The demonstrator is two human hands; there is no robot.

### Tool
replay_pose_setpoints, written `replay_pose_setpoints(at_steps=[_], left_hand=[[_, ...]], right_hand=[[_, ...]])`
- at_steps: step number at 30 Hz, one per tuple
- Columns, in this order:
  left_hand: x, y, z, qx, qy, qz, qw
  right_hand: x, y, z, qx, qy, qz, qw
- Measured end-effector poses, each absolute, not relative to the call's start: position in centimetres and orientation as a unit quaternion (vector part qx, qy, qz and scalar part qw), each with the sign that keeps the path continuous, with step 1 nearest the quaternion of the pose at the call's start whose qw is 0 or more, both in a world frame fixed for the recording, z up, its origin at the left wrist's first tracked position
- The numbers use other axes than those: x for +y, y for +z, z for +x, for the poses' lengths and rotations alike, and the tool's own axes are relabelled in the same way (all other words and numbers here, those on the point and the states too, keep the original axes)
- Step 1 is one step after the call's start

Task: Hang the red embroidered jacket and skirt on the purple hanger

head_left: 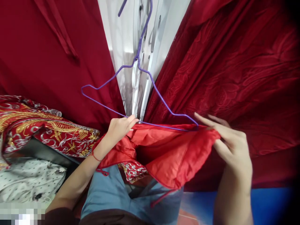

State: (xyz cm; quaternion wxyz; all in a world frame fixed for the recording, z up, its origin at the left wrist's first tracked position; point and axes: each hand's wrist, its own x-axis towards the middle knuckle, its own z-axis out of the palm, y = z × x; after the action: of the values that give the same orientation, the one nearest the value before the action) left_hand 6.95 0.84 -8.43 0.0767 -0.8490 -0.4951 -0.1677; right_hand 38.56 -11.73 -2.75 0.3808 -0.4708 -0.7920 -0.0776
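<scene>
While a bright red satin garment with gathered edges and cord ties (180,153) lies spread open above the wearer's blue trousers (107,190), a purple wire clothes hanger (161,97) stands above it, its lower bar along the garment's top edge. The left hand (119,127), a thin red cord at its wrist, pinches the bar and fabric between thumb and fingers. The right hand (231,142) is at the garment's opposite end, thumb against the gathered edge, index finger extended near the hanger's corner; whether it grips cannot be determined. Dark red draped cloths (222,78) flank a white metal frame (152,47). Gold-and-silver embroidered red fabric (53,131) lies beside white dotted cloth (30,178).
</scene>
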Motion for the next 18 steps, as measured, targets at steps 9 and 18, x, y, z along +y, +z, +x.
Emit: replay_pose_setpoints(at_steps=[9, 18], left_hand=[[-1.3, -8.0, 9.8, -0.452, -0.197, -0.869, 0.043], [0.7, -7.6, 5.7, -0.382, -0.264, -0.884, -0.050]], right_hand=[[-7.6, 1.7, 36.1, -0.727, 0.094, -0.458, 0.503], [-6.7, 2.0, 37.2, -0.735, 0.140, -0.321, 0.580]])
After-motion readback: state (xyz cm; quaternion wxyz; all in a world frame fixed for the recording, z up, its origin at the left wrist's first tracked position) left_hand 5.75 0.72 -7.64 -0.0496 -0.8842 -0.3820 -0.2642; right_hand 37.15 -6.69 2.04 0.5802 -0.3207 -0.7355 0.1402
